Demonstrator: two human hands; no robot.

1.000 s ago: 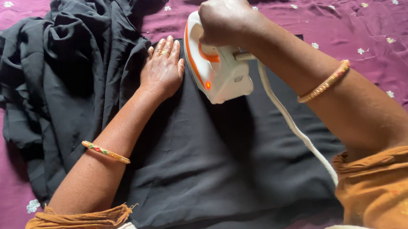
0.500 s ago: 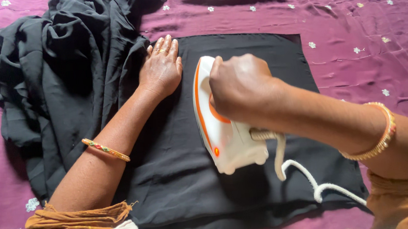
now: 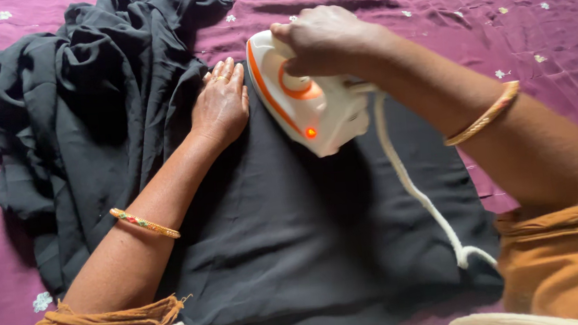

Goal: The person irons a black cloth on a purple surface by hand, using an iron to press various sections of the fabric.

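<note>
A white and orange electric iron (image 3: 301, 99) rests on the far part of a flat black cloth (image 3: 308, 236), its red light on. My right hand (image 3: 324, 39) is closed over the iron's handle. My left hand (image 3: 221, 102) lies flat, fingers together, pressing the black cloth just left of the iron. A white cord (image 3: 415, 187) runs from the iron's back across the cloth toward my right side.
The unfolded rest of the black garment (image 3: 84, 96) is bunched in a heap at the left. Everything lies on a purple bedspread (image 3: 532, 19) with small white flowers. Both wrists wear bangles, and my orange sleeves fill the bottom corners.
The iron slid toward me half a second ago, then moved back away to the far edge of the cloth. My left hand stayed pressed in the same place.
</note>
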